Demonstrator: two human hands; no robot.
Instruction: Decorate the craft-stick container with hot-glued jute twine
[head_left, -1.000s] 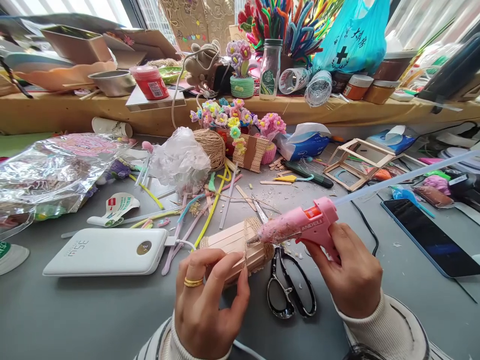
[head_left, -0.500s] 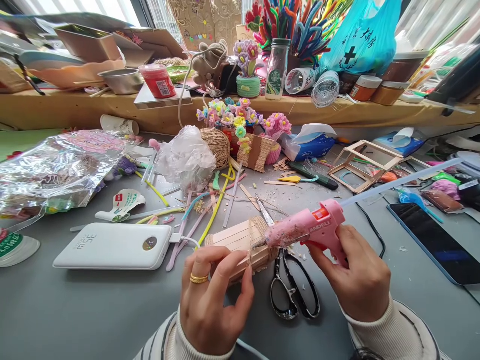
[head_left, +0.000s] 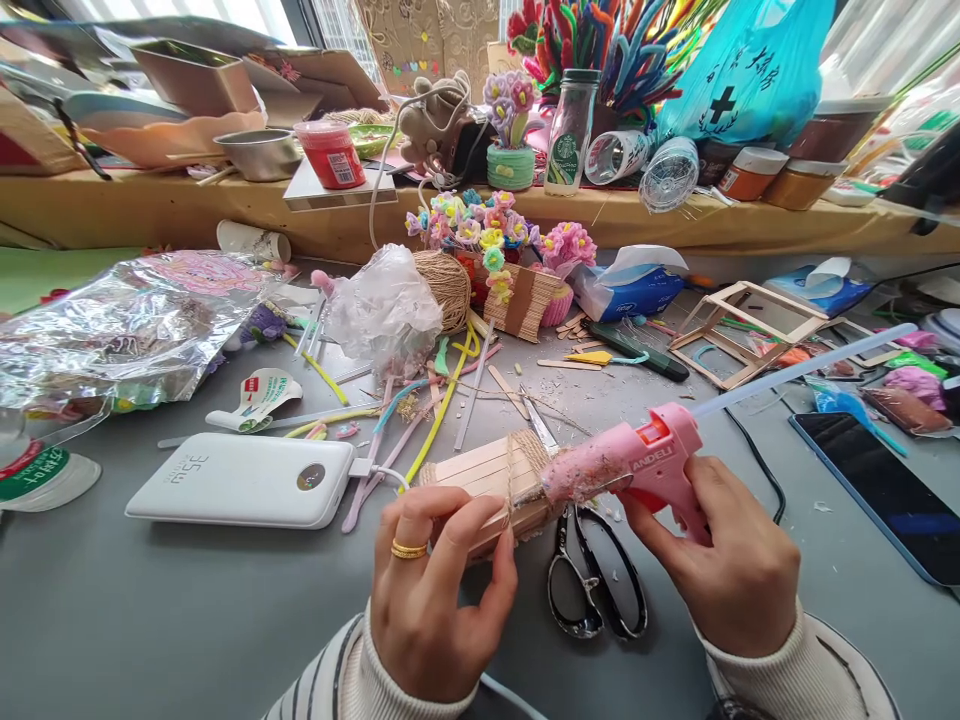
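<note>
Glue gun (head_left: pixel 622 462), pink, firmly in the closed grip of the right hand (head_left: pixel 739 560), nozzle close against the twine (head_left: pixel 511 470) around a wooden-stick piece (head_left: pixel 474 466), with a clear glue stick (head_left: pixel 810 369) jutting from the back. At the left hand (head_left: pixel 446 590), a grip pinched tight between thumb and index finger on that same twine, at the near side of the wooden-stick piece (lying mid-surface (head_left: pixel 300 620), just beyond the fingers). Close by, black-handled scissors (head_left: pixel 591 583), partly hidden under the glue gun; farther left, a white power bank (head_left: pixel 240 480).
</note>
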